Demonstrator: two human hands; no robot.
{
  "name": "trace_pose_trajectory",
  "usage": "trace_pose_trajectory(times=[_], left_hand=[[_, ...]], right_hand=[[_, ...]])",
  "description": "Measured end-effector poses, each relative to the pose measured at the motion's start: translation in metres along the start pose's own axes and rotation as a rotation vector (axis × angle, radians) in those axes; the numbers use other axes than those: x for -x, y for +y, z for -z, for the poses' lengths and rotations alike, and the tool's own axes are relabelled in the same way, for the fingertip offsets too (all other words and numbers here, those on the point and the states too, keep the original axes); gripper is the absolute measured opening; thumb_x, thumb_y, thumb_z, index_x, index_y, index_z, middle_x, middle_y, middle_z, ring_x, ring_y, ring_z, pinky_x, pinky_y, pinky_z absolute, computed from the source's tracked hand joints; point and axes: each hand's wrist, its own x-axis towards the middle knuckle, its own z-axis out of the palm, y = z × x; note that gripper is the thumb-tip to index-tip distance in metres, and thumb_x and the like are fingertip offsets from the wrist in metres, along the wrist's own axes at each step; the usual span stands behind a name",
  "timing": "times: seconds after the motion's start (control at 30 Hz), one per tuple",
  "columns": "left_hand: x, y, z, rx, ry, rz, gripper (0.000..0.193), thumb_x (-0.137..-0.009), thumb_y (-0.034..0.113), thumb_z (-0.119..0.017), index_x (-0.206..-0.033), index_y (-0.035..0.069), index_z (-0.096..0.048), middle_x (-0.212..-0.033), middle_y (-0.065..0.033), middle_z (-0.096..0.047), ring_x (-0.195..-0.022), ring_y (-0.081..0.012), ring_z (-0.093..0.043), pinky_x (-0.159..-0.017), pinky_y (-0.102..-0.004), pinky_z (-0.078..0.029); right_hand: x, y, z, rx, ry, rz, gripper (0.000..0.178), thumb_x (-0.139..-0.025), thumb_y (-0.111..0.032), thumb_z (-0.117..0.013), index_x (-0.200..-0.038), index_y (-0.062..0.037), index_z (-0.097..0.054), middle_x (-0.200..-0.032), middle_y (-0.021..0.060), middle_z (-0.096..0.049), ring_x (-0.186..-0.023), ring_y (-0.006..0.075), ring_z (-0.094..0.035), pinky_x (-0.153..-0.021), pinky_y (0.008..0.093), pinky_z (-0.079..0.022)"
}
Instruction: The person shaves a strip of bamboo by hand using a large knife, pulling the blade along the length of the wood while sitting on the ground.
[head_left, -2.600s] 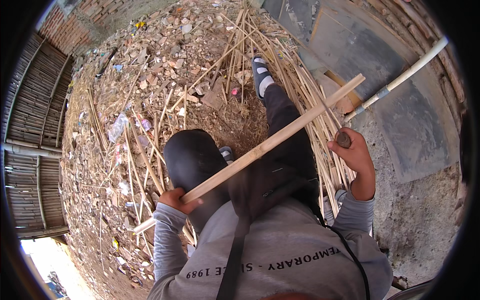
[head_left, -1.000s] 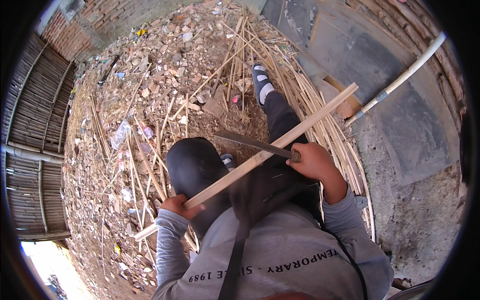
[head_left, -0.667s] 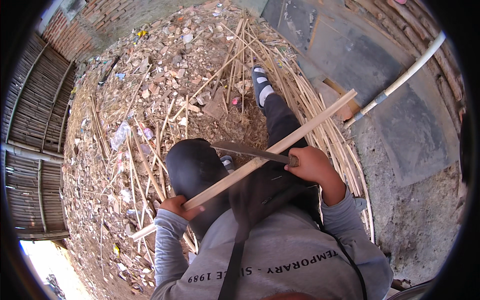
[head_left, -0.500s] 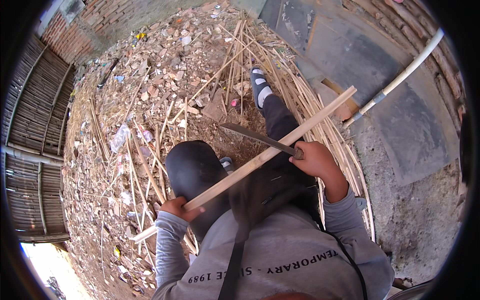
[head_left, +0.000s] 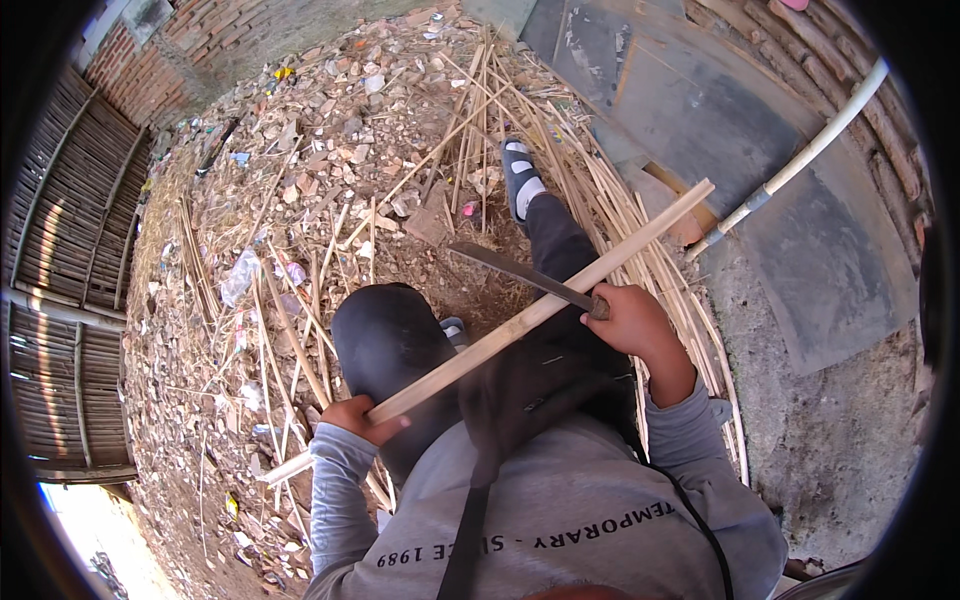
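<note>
A long pale bamboo strip [head_left: 520, 322] slants across my lap, from below my left forearm up to the far right. My left hand [head_left: 362, 418] is wrapped around its lower part beside my left knee. In my right hand [head_left: 632, 320] is a machete [head_left: 525, 270], gripped by its short wooden handle, with the dark blade pointing left and away. The blade crosses the strip near my right hand; whether its edge touches the wood I cannot tell. My right foot in a dark sandal [head_left: 521, 178] is stretched forward, and my left knee is bent.
Many split bamboo strips [head_left: 690, 315] lie lengthwise along my right side. More sticks [head_left: 290, 340] are scattered over rubble [head_left: 330, 170] at my left. A pale pole [head_left: 800, 170] leans over grey sheets [head_left: 690, 95] at the right. A bamboo-slat wall [head_left: 75, 220] stands far left.
The machete blade has shifted very slightly to the right and downward. Both hands keep their grips, and the bamboo strip stays almost in the same place.
</note>
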Motion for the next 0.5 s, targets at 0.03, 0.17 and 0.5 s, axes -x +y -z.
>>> trace_pose_trajectory(times=[0.03,0.17,0.5], left_hand=[[0.000,0.000,0.001,-0.010,-0.013,-0.012,0.070,-0.061,0.067,-0.084,-0.076,0.001,-0.070,-0.063,-0.0166,-0.064,-0.064,-0.0352,-0.067,-0.063,-0.0425,-0.053],[0.000,0.003,0.006,-0.028,-0.035,-0.031,0.070,-0.064,0.068,-0.082,-0.076,0.000,-0.069,-0.062,-0.0171,-0.063,-0.062,-0.0346,-0.066,-0.061,-0.0429,-0.053],[0.002,-0.002,-0.003,0.058,0.050,-0.045,0.068,-0.063,0.066,-0.083,-0.071,0.001,-0.067,-0.057,-0.0151,-0.060,-0.056,-0.0325,-0.064,-0.056,-0.0424,-0.050]], right_hand=[[0.002,-0.002,-0.004,0.014,-0.024,0.014,0.030,-0.079,-0.035,-0.078,-0.086,-0.0079,-0.066,-0.081,0.0163,-0.068,-0.081,0.0394,-0.067,-0.070,0.0503,-0.051],[0.006,-0.003,-0.016,0.032,-0.093,0.119,0.031,-0.079,-0.037,-0.078,-0.085,-0.0086,-0.065,-0.078,0.0159,-0.068,-0.080,0.0400,-0.067,-0.070,0.0501,-0.051],[-0.001,0.006,-0.007,-0.039,0.030,0.005,0.028,-0.080,-0.034,-0.077,-0.090,-0.0093,-0.068,-0.076,0.0170,-0.067,-0.078,0.0403,-0.066,-0.069,0.0501,-0.050]])
